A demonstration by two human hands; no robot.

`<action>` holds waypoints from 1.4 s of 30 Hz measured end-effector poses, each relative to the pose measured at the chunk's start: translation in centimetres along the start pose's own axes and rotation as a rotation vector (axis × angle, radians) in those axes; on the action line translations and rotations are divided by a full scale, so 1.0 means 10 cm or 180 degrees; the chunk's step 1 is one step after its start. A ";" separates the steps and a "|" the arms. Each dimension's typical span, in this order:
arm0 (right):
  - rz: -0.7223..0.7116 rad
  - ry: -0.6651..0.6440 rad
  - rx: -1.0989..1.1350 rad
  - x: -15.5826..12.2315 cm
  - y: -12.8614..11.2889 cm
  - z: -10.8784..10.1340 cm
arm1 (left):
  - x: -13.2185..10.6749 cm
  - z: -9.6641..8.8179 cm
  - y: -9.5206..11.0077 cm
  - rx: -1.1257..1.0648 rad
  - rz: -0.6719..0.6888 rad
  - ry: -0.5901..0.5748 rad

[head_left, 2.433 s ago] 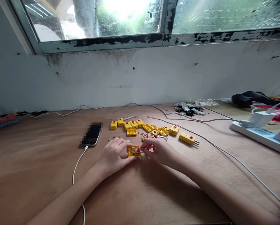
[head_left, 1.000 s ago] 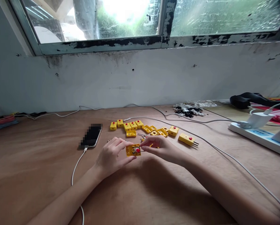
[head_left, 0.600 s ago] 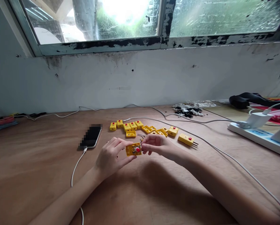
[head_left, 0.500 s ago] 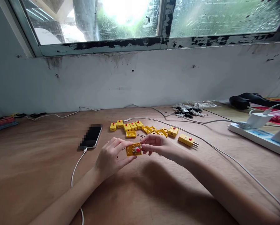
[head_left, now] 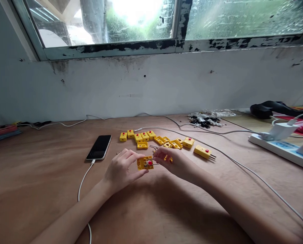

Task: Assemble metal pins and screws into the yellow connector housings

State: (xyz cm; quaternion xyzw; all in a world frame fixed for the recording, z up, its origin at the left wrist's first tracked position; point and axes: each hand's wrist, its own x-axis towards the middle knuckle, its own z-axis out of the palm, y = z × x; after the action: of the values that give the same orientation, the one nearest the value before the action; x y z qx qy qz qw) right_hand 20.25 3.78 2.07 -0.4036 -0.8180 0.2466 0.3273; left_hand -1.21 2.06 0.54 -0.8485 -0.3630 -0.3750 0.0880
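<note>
My left hand [head_left: 123,167] grips an open yellow thermocouple connector [head_left: 144,163] with a red dot, and thin metal pins stick out to its right. My right hand [head_left: 173,162] is just right of those pins, its fingers curled. A small yellow piece shows between its fingers, but I cannot tell whether it is held or lying behind them. Several similar yellow connectors [head_left: 141,136] lie on the wooden table [head_left: 39,176] beyond my hands. One closed yellow plug [head_left: 202,151] with two pins lies to the right.
A smartphone [head_left: 99,147] lies left of my hands, with a white charging cable [head_left: 82,183] running past my left forearm. Farther back are a pile of black and silver parts [head_left: 204,121] and a white power strip [head_left: 273,147] with a charger.
My right hand has moved right, off the connector's edge. The connector sits slightly lower and further right in my left hand, and its pins show more clearly.
</note>
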 end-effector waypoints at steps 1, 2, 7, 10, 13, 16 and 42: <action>-0.0094 0.0065 -0.0168 -0.01 0.01 0.01 | 0.00 0.00 0.00 0.0009 0.0001 -0.0011; -0.0189 0.0094 -0.0288 -0.02 0.01 0.03 | 0.00 0.00 0.00 0.0016 0.0007 -0.0014; -0.0387 0.0041 -0.0519 -0.05 0.01 0.04 | 0.00 0.01 -0.01 0.0067 0.0002 -0.0001; -0.0348 0.0074 -0.0582 -0.05 0.00 0.04 | 0.00 0.01 0.00 0.0095 0.0016 0.0032; -0.0246 0.0147 -0.0444 -0.03 0.00 0.04 | 0.00 0.01 0.00 0.0091 0.0036 0.0063; -0.0138 0.0092 -0.0122 -0.03 0.00 0.03 | 0.00 0.00 0.00 0.0067 0.0049 0.0084; 0.0366 -0.0670 -0.0313 0.00 0.00 0.02 | 0.01 0.04 0.15 -0.0247 -0.0963 -0.1050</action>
State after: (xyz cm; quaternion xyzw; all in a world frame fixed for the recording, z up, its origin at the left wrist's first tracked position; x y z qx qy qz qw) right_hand 20.11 3.74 1.87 -0.4373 -0.8344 0.2655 0.2048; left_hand 0.06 1.20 0.52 -0.8369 -0.4809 -0.2538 -0.0625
